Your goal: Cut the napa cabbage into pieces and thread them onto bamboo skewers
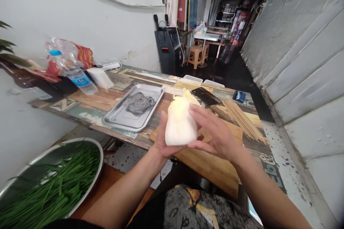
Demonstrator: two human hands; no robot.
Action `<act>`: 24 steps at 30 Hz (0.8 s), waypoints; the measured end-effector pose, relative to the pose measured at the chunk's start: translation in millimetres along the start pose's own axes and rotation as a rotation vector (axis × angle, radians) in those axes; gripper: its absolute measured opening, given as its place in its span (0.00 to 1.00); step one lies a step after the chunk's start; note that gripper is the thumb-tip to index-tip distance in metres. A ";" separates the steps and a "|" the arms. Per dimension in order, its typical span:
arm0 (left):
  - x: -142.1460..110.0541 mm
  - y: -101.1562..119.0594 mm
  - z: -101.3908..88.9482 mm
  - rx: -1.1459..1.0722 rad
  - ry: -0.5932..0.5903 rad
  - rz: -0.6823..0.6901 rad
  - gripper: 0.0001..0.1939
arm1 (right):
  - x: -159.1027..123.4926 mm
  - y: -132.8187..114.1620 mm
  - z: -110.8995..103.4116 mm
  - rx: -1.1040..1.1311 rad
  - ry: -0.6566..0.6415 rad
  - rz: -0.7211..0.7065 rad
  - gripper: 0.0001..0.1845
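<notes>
A pale white-yellow cabbage (179,121) is held upright above the wooden cutting board (215,164). My left hand (161,139) cups it from below and behind, fingers wrapped around its base. My right hand (212,132) rests on its right side with fingers spread across the front. A dark cleaver (205,96) lies on the table just beyond the cabbage. A bundle of bamboo skewers (242,118) lies to the right of the board.
A steel tray (120,118) with a grey crumpled thing sits left of the board. A large metal bowl (100,157) of green chives is at lower left. A water bottle (77,77), bags and a plant stand at the table's far left. Grey shutter wall at right.
</notes>
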State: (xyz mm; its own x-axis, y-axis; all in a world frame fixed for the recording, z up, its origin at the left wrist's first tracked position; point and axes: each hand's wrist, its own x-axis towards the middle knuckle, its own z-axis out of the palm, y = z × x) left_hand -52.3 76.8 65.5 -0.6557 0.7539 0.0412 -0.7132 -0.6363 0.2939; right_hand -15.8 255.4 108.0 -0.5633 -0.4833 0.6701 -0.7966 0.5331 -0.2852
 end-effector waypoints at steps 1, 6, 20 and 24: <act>-0.2 -0.6 -1.5 -0.007 0.003 0.004 0.36 | -0.4 -0.3 0.3 -0.031 -0.008 -0.021 0.39; -1.8 -1.2 -11.7 -0.064 0.041 0.001 0.36 | 3.1 -1.9 -1.2 -0.103 -0.042 -0.097 0.38; -11.4 -3.6 -31.4 0.027 0.157 -0.052 0.31 | 34.5 50.4 -7.9 -0.417 0.434 0.541 0.11; -26.3 -3.1 -45.6 -0.032 0.086 -0.157 0.37 | 60.5 97.1 -14.8 0.054 0.592 0.821 0.10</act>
State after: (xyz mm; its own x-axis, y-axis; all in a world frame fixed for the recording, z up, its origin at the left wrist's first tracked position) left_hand -44.1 51.5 20.0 -0.5533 0.8286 -0.0854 -0.8152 -0.5176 0.2599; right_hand -124.0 288.3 131.0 -0.7535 0.4483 0.4809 -0.2288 0.5069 -0.8311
